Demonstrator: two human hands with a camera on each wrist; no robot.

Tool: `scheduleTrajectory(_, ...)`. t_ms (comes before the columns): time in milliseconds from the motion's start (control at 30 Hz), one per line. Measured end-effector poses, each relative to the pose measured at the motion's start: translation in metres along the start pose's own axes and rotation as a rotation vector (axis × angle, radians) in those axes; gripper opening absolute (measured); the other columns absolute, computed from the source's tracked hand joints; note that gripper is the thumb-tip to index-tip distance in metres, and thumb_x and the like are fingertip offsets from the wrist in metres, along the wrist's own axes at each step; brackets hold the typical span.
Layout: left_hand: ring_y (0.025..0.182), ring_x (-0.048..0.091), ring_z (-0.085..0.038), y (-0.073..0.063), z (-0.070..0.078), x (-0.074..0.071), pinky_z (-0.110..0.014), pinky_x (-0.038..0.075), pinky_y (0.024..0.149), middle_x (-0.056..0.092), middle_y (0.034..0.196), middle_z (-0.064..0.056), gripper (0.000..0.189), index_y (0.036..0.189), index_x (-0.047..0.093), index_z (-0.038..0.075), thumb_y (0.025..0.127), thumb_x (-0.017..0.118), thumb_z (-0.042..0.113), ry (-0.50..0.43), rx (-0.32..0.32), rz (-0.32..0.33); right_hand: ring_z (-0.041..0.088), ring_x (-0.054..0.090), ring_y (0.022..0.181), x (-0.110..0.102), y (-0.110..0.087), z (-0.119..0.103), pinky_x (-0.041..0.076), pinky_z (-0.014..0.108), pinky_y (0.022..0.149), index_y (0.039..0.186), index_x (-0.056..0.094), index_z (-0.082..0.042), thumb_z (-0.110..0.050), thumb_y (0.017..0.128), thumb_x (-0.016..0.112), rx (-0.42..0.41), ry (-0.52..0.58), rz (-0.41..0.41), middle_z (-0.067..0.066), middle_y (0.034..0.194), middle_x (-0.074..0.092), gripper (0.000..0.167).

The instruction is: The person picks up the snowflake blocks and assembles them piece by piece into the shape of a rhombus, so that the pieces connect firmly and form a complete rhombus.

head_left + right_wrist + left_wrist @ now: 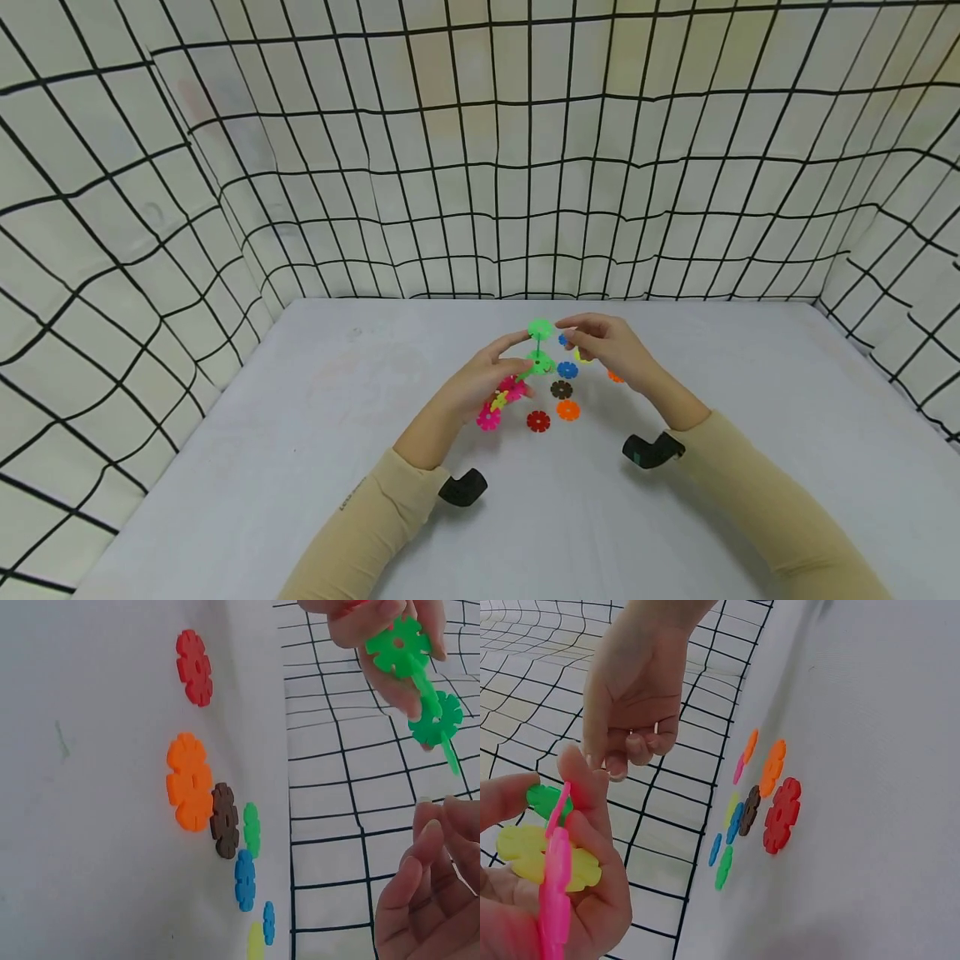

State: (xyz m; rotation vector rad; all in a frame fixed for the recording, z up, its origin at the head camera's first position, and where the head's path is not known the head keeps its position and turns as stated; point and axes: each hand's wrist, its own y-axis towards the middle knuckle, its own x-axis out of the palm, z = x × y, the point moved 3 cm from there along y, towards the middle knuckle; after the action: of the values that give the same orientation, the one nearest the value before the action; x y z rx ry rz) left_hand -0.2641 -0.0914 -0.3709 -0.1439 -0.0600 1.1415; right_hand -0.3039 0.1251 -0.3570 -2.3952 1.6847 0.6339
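Note:
My left hand [476, 385] grips a chain of slotted flower-shaped plastic discs joined edge to edge. Pink discs [489, 417] and a yellow disc [529, 855] form its lower end. Green discs [400, 646] make up the upper end, rising past the fingertips. Close to the topmost green disc [540, 330] is my right hand [611, 346], its fingers loosely bent. Nothing shows between those fingers in the right wrist view, and a small gap separates them from the chain there. The left palm and fingers hide part of the chain.
Loose discs lie on the white table below the hands: red [538, 421], orange [567, 410], brown [561, 389] and blue [567, 369], with a green disc [252, 830] and a yellow disc [256, 941] farther off. A black grid netting [495, 158] surrounds the table's back and sides.

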Motion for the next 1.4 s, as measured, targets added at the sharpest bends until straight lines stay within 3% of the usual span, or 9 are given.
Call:
scheduleTrajectory(167,0.081,0.068,-0.019,0.000,0.001,-0.003,-0.051,0.039,0.107,0.056,0.139,-0.016,0.056,0.159,0.037,0.020,0.105,0.054,0.021,-0.037,0.000,0.042,0.041,0.059,0.089,0.006,0.016,0.014,0.053,0.047,0.085,0.129,0.065,0.004,-0.014,0.103,0.061,0.024,-0.080,-0.067,0.026,0.109,0.067,0.032)
scheduleTrajectory(400,0.076,0.066,-0.015,0.002,0.000,-0.003,-0.039,0.043,0.095,0.053,0.140,-0.017,0.056,0.159,0.037,0.019,0.105,0.054,0.021,-0.059,-0.007,0.063,0.022,0.058,0.082,0.018,0.035,0.032,0.051,0.033,0.075,0.121,0.071,-0.001,-0.015,0.099,0.066,0.129,-0.261,-0.159,0.010,0.103,0.064,0.026)
scheduleTrajectory(633,0.075,0.066,-0.013,0.002,0.000,-0.002,-0.035,0.043,0.089,0.055,0.140,-0.019,0.056,0.159,0.036,0.017,0.106,0.053,0.019,-0.085,-0.002,0.078,0.022,0.055,0.085,0.023,0.046,0.042,0.047,0.030,0.073,0.116,0.070,-0.003,-0.017,0.097,0.070,0.207,-0.367,-0.196,0.010,0.099,0.062,0.024)
scheduleTrajectory(733,0.075,0.067,-0.013,0.003,-0.001,-0.002,-0.036,0.043,0.091,0.056,0.137,-0.019,0.055,0.159,0.036,0.016,0.106,0.053,0.018,-0.092,0.000,0.074,0.024,0.055,0.088,0.025,0.049,0.042,0.047,0.031,0.074,0.114,0.068,-0.003,-0.022,0.096,0.072,0.238,-0.388,-0.196,0.011,0.101,0.062,0.027)
scheduleTrajectory(967,0.086,0.074,-0.018,0.000,-0.002,0.000,-0.056,0.030,0.113,0.054,0.142,-0.018,0.054,0.159,0.035,0.018,0.108,0.051,0.022,-0.100,-0.004,0.036,0.024,0.054,0.089,0.029,0.054,0.039,0.046,0.032,0.076,0.108,0.067,-0.003,-0.027,0.091,0.079,0.283,-0.439,-0.202,0.010,0.101,0.061,0.031)
scheduleTrajectory(1133,0.094,0.075,-0.022,0.002,-0.003,0.002,-0.032,0.045,0.095,0.056,0.140,-0.016,0.054,0.159,0.035,0.017,0.108,0.051,0.021,-0.124,-0.027,0.019,0.022,0.053,0.086,0.030,0.054,0.036,0.045,0.031,0.077,0.105,0.067,-0.001,-0.018,0.089,0.080,0.250,-0.416,-0.199,0.008,0.093,0.059,0.027)
scheduleTrajectory(1233,0.095,0.075,-0.022,0.003,-0.004,0.002,-0.023,0.046,0.083,0.058,0.138,-0.016,0.054,0.159,0.035,0.015,0.108,0.051,0.021,-0.121,-0.025,0.016,0.021,0.052,0.086,0.031,0.053,0.036,0.044,0.030,0.077,0.103,0.065,0.000,-0.015,0.089,0.080,0.234,-0.394,-0.194,0.007,0.091,0.058,0.026)
scheduleTrajectory(1400,0.100,0.074,-0.023,0.002,-0.004,0.002,-0.030,0.047,0.099,0.059,0.140,-0.018,0.055,0.160,0.033,0.012,0.108,0.050,0.017,-0.089,0.006,-0.005,0.022,0.052,0.087,0.031,0.052,0.039,0.046,0.031,0.077,0.103,0.063,-0.002,-0.011,0.091,0.075,0.215,-0.360,-0.189,0.008,0.094,0.059,0.020)
